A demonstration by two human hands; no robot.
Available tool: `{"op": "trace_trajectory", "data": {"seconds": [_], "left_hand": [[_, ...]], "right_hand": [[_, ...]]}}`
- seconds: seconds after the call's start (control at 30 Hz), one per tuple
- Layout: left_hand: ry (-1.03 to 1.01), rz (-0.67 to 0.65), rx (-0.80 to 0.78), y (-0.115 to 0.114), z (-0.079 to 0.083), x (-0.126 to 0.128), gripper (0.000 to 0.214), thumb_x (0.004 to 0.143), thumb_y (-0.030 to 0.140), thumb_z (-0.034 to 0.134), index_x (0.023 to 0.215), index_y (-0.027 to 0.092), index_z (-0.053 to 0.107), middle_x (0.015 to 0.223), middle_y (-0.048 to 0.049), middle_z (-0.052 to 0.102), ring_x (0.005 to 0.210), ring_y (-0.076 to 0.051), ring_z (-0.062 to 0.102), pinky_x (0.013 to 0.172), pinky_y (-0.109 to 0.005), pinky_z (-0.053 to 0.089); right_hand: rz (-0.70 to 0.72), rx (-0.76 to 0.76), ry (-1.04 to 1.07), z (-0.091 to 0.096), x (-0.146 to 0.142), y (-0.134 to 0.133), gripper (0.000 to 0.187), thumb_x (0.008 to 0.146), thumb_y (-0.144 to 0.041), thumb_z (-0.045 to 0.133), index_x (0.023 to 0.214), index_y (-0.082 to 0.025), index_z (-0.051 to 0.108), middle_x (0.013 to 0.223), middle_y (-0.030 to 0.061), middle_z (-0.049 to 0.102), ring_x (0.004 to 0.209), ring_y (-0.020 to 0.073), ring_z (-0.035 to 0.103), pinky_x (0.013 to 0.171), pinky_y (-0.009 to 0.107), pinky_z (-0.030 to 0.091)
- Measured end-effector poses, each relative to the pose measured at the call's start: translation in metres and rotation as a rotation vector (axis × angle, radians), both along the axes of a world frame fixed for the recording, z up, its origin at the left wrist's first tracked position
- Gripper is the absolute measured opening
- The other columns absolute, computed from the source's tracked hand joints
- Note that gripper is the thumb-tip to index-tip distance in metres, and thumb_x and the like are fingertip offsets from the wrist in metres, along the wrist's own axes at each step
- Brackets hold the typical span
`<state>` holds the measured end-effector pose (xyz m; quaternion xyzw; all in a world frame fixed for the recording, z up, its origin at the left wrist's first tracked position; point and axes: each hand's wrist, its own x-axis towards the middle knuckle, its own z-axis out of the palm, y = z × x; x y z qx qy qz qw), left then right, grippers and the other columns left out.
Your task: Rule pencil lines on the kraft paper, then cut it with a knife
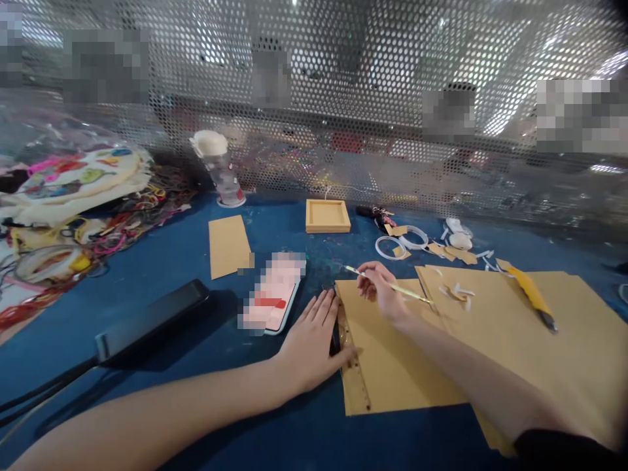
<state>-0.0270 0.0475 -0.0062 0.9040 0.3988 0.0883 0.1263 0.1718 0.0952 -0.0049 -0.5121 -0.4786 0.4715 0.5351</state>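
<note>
My left hand [311, 340] lies flat with its fingers stretched out, at the left edge of a brown cardboard sheet [392, 366]. Its thumb rests on a clear ruler [362, 386] along that edge, and its fingers partly cover the ruler's upper part. Above the sheet's far part, my right hand [381, 291] is closed around a slim, pale yellow pencil [409, 292]. One end of the pencil points left past the fingers; the other slants down to the right. A phone [275, 294] with a pink screen lies just left of my left hand.
On the right, larger cardboard sheets [500, 340] carry a yellow utility knife [532, 297] and white scraps. Tape-like white rings [391, 248] lie behind. A small cardboard box [328, 222], cup [223, 170], cardboard piece [229, 245] and black power strip [157, 320] stand or lie leftward. Perforated metal forms the back.
</note>
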Motion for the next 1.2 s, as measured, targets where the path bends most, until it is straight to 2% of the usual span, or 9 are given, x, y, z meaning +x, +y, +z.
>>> {"op": "trace_trajectory", "data": {"seconds": [0.13, 0.3, 0.43, 0.63, 1.2], "left_hand": [[-0.031, -0.005, 0.012, 0.004, -0.004, -0.002, 0.084, 0.094, 0.065, 0.033, 0.149, 0.002, 0.026, 0.155, -0.0196, 0.022, 0.145, -0.03, 0.016, 0.118, -0.047, 0.021], [0.0, -0.011, 0.02, 0.01, -0.002, -0.003, 0.077, 0.096, 0.057, 0.035, 0.149, 0.003, 0.026, 0.156, -0.0187, 0.019, 0.145, -0.03, 0.015, 0.118, -0.046, 0.021], [0.027, -0.047, 0.018, 0.014, 0.001, -0.005, 0.077, 0.094, 0.056, 0.038, 0.15, 0.003, 0.026, 0.157, -0.0182, 0.019, 0.145, -0.029, 0.016, 0.118, -0.044, 0.021], [0.017, -0.082, 0.036, 0.018, 0.0, -0.007, 0.081, 0.094, 0.061, 0.035, 0.149, 0.002, 0.027, 0.156, -0.0193, 0.022, 0.145, -0.031, 0.019, 0.117, -0.045, 0.023], [0.03, -0.115, 0.054, 0.021, 0.003, -0.009, 0.082, 0.092, 0.061, 0.037, 0.148, 0.003, 0.029, 0.154, -0.0202, 0.026, 0.143, -0.033, 0.022, 0.116, -0.045, 0.025]], "right_hand": [[0.021, -0.024, -0.087, -0.001, 0.004, -0.001, 0.021, 0.081, -0.038, 0.062, 0.08, -0.018, 0.057, 0.062, -0.0027, 0.061, 0.053, 0.0105, 0.054, 0.05, 0.021, 0.039], [0.054, -0.048, -0.134, 0.002, 0.004, -0.008, 0.017, 0.083, -0.031, 0.063, 0.081, -0.02, 0.051, 0.064, -0.0026, 0.064, 0.057, 0.0122, 0.055, 0.053, 0.023, 0.04], [0.04, -0.061, -0.183, 0.002, 0.005, -0.01, 0.019, 0.081, -0.03, 0.064, 0.078, -0.021, 0.047, 0.066, -0.0013, 0.066, 0.057, 0.0134, 0.056, 0.053, 0.024, 0.04], [0.027, -0.044, -0.261, -0.001, 0.006, -0.009, 0.016, 0.077, -0.025, 0.062, 0.073, -0.022, 0.046, 0.061, -0.0038, 0.061, 0.055, 0.0132, 0.053, 0.052, 0.025, 0.039], [0.065, -0.048, -0.324, 0.002, 0.005, -0.012, 0.02, 0.082, -0.031, 0.063, 0.075, -0.023, 0.046, 0.064, -0.0028, 0.06, 0.059, 0.0162, 0.055, 0.055, 0.028, 0.039]]}}
